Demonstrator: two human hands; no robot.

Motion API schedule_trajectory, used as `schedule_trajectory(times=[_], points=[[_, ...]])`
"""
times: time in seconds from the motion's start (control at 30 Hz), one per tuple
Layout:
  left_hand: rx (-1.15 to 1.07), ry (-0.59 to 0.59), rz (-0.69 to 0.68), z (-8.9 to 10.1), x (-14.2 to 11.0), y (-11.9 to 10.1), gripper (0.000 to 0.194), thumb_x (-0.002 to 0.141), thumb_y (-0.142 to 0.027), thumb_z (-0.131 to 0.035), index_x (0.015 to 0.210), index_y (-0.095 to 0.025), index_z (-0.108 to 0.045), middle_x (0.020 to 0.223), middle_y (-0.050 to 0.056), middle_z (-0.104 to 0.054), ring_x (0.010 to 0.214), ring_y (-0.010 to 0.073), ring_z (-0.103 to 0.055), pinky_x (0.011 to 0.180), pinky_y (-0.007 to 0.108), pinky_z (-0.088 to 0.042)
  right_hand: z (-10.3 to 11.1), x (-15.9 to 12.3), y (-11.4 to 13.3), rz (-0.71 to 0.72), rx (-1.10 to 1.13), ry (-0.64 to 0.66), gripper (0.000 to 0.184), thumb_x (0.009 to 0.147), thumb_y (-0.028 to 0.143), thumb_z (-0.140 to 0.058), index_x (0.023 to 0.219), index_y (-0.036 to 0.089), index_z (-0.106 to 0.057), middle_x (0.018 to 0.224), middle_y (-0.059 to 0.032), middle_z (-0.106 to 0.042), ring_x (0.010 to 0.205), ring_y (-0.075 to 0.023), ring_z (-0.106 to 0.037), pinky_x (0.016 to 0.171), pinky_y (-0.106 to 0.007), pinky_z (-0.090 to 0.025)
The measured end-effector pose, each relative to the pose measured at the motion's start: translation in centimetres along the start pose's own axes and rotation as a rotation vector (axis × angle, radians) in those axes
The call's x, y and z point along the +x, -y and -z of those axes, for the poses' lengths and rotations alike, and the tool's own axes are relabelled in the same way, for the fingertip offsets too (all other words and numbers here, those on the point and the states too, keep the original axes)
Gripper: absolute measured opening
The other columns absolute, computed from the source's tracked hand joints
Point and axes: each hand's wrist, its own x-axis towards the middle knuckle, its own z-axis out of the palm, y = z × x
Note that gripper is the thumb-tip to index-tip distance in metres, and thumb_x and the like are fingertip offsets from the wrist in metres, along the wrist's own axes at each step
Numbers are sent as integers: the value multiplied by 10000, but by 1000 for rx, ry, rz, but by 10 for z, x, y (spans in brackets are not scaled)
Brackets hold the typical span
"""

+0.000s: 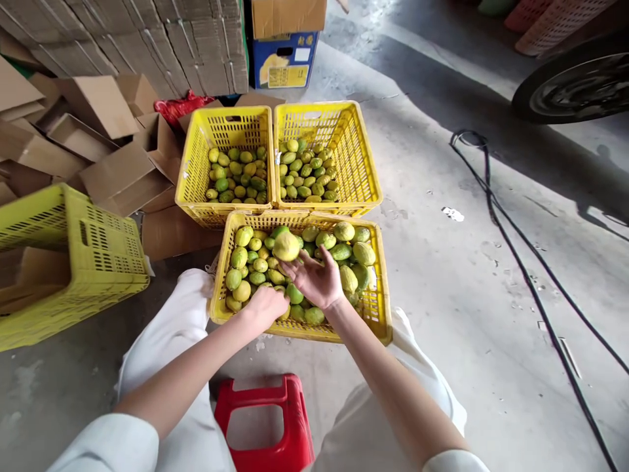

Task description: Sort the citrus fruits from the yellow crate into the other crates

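Hands apart. Right hand (315,280) open, palm up, lemon (285,246) at its fingertips, mid-frame; left hand (266,305) over crate (384,301), centre, grip unclear. Cupped fingers should steady the lemon.

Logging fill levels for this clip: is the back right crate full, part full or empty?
Part full. The back right crate has fruit in its left part, below the rim, and bare mesh shows on the right.
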Motion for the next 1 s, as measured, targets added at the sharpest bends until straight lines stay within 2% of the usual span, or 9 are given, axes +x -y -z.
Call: schedule_trajectory(times=[0.1,0.2,0.33,0.47,0.53,0.6,0.7,0.8,1.0], points=[[-16,-17,-3,-2,1,0,364,827,42,-638,1143,-110,-737,1115,198,-774,1025,319,-770,819,374,-576,-12,-14,11,61,-37,177,514,1037,559,-400,1326,208,-641,1315,-126,-737,1231,-218,-709,854,-347,-661],[-32,-28,7,-2,3,1,345,825,26,-653,1120,-130,-739,1088,182,-777,998,309,-770,818,368,-577,-18,-25,20,112,-71,170,482,1053,518,-343,1322,266,-653,1314,-70,-747,1217,-176,-712,823,-304,-647],[-67,-71,72,2,8,8,349,819,41,-620,1113,-116,-723,1078,190,-765,996,328,-768,807,385,-584,-18,-32,21,104,-101,166,391,987,414,-473,1273,251,-684,1180,-73,-795,1159,-215,-735,856,-364,-654],[-122,-180,172,6,14,18,305,942,-86,-540,1223,-94,-659,1185,237,-720,1050,341,-749,815,409,-583,-13,-28,23,94,-141,150,358,938,314,-519,1226,213,-705,1052,-71,-815,972,-224,-770,843,-382,-662],[-354,-281,267,5,19,23,249,973,-218,-575,1197,-133,-642,1196,207,-712,1068,322,-732,838,398,-576,-4,-23,29,124,-102,14,286,931,242,-535,1147,203,-717,941,-60,-806,828,-194,-757,754,-320,-658],[-840,-362,406,4,26,28,178,926,-319,-668,1042,-187,-641,1083,137,-724,1048,308,-718,837,391,-567,8,-18,36,147,-8,-210,196,920,164,-539,1007,207,-709,751,-28,-746,660,-161,-698,606,-247,-617],[-1431,-324,504,7,40,32,264,900,-445,-683,813,-224,-568,819,56,-681,918,291,-711,753,418,-569,27,-15,46,159,80,-406,235,910,69,-471,828,229,-623,544,29,-580,461,-133,-548,412,-196,-489],[-1653,-371,435,29,54,32,409,984,-595,-497,776,-243,-517,789,54,-663,953,260,-705,763,423,-598,36,-20,54,165,96,-381,241,909,42,-474,787,218,-585,554,24,-574,449,-118,-540,403,-177,-474],[-2194,-913,-27,89,58,25,435,965,-644,-508,1021,-242,-664,1229,107,-718,1343,244,-615,1021,385,-590,33,-34,61,155,125,-285,201,902,46,-509,811,200,-601,597,18,-585,478,-114,-547,414,-165,-483]])
